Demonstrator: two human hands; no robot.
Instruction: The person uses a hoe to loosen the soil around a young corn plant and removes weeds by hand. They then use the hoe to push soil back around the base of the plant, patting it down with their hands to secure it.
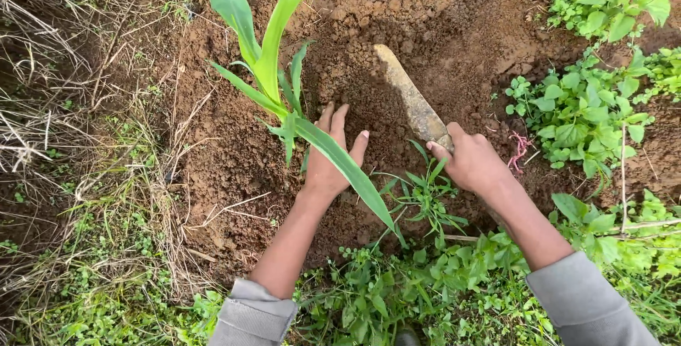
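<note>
Beside maize stalk (273, 69), left hand (330, 162) on soil (213, 140), right hand (472, 162) seemingly gripping blade (408, 98)

Outdoor garden plot or small field, loose reddish-brown tilled soil (227, 147), a young maize plant (273, 62) rooted in it, leafy green weeds (589, 105) along the right edge, dry straw-coloured grass (42, 126) at the left

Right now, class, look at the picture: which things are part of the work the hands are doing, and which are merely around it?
In the work:
- left hand pressed flat on the loose soil
- right hand gripping a soil-caked blade
- young maize plant beside the left hand

Merely around:
- leafy weeds
- dry grass
- small grass tuft between the hands
</note>
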